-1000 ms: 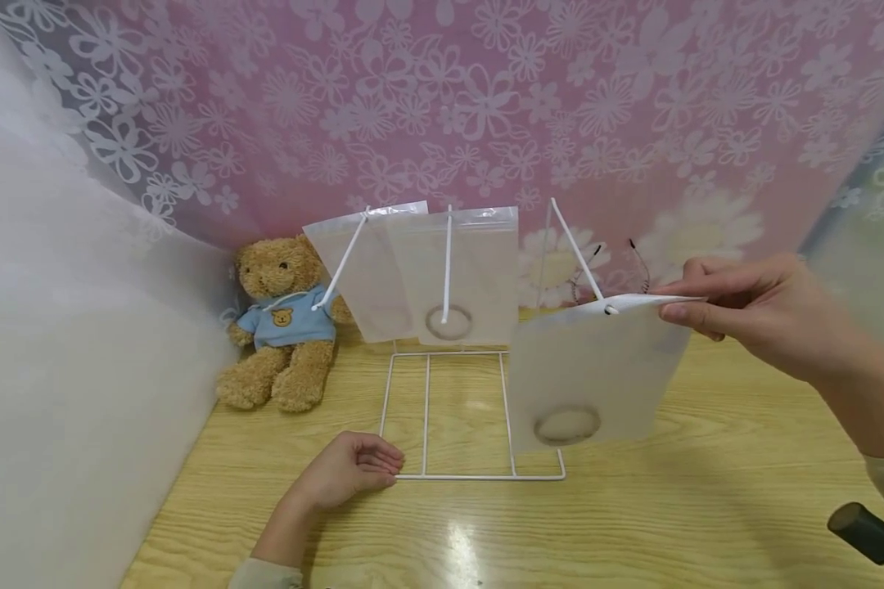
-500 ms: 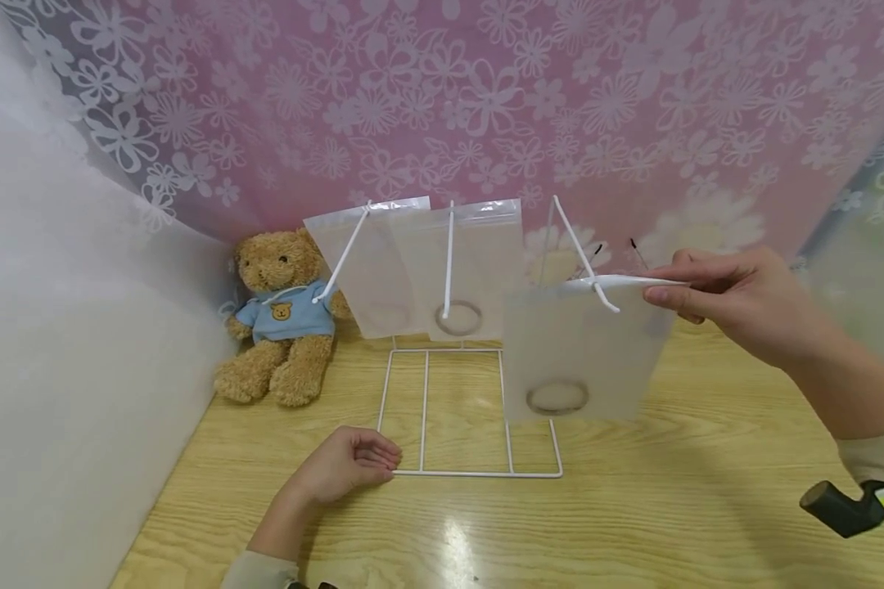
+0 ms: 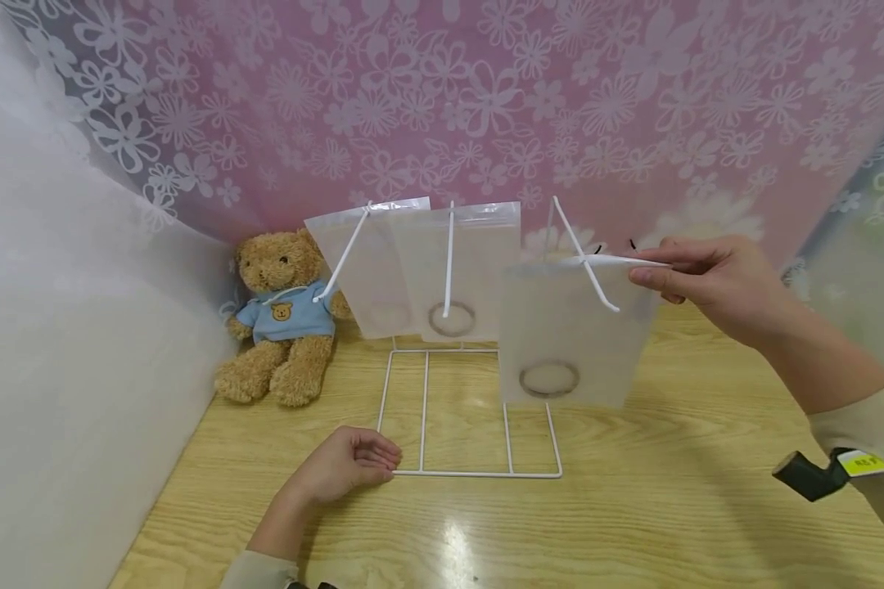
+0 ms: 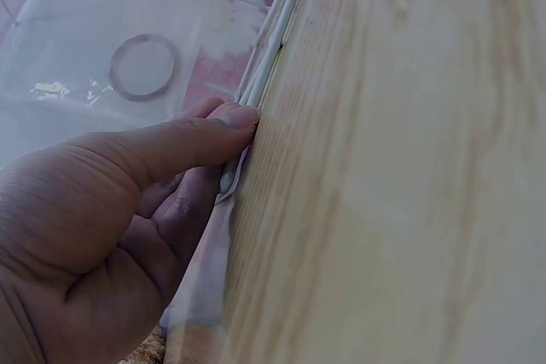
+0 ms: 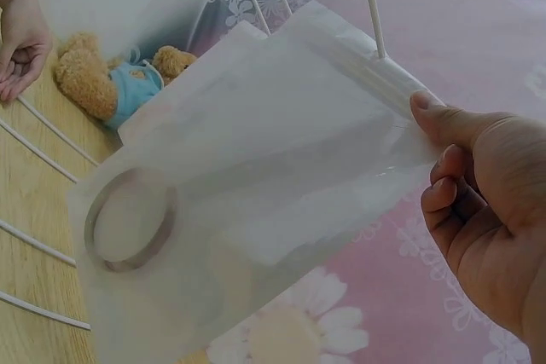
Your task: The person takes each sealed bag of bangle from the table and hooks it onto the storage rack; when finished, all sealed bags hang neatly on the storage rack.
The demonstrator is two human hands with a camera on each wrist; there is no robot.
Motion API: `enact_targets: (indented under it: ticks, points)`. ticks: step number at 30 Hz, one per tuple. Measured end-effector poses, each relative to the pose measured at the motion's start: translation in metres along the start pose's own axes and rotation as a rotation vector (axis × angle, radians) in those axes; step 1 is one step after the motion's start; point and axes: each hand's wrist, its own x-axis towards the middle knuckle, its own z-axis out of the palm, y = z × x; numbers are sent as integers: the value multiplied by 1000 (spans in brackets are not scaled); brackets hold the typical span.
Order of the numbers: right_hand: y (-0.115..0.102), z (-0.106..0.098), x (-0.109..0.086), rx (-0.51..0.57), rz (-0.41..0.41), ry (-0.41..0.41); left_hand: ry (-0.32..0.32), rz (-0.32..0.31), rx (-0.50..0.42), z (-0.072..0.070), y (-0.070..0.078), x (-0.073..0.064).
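My right hand [image 3: 714,282] pinches the top right corner of a frosted zip bag [image 3: 578,327], which hangs on the right prong [image 3: 585,258] of a white wire display rack [image 3: 479,474]. A ring-shaped item [image 5: 130,219] shows faintly through the bag near its bottom. Two more frosted bags, a left one [image 3: 364,274] and a middle one [image 3: 479,262], hang on the other prongs, each with a similar ring inside. At the rack base's front left corner, my left hand [image 3: 342,465] pinches the white wire rod [image 4: 271,61] between thumb and fingers.
A teddy bear [image 3: 280,319] in a blue top sits on the wooden table [image 3: 354,540] left of the rack. Behind hangs a pink flowered curtain [image 3: 442,106]. Two thin dark-tipped temple-like ends [image 3: 633,244] show partly behind the right bag.
My right hand has moved back and left, sliding the bag from near the prong's tip farther along it. My left hand keeps its place on the rack base.
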Motion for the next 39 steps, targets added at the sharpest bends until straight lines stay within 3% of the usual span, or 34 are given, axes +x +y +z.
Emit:
enact_targets:
  ticks: [7, 16, 22, 29, 32, 39]
  points:
    - [9, 5, 14, 42, 31, 15, -1, 5, 2, 0, 0, 0]
    - [15, 4, 35, -21, 136, 23, -7, 22, 23, 1, 1, -1]
    - [17, 3, 50, 78, 138, 29, -7, 31, 24, 1, 4, -1]
    - [21, 3, 60, 37, 166, 19, -10, 40, 38, 0, 5, -1]
    - [20, 1, 64, 72, 153, 9, 1, 36, 43, 1, 4, 1]
    - [24, 1, 62, 169, 127, -18, -12, 32, 38, 2, -3, 1]
